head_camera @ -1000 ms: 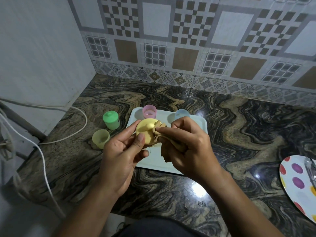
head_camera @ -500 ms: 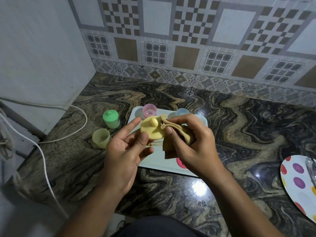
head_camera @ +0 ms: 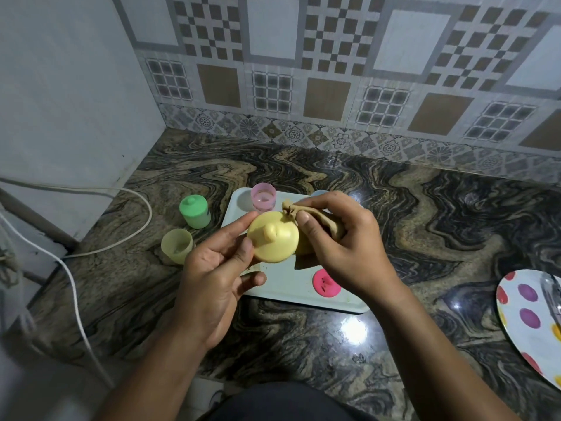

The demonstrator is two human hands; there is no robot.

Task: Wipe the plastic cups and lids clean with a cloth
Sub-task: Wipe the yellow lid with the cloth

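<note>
The counter was shiny dark stone with brown swirls. Behind it stood a wall of patterned tiles, and on the left a plain pale wall. A white cable lay by the left edge. A pale tray held a pink cup and a pink lid. A green cup with its lid on and a yellow cup stood just left of the tray. A spotted plate lay far right. Above the tray, the left hand had the yellow lid in its grip, and the right hand pinched a tan cloth against it
</note>
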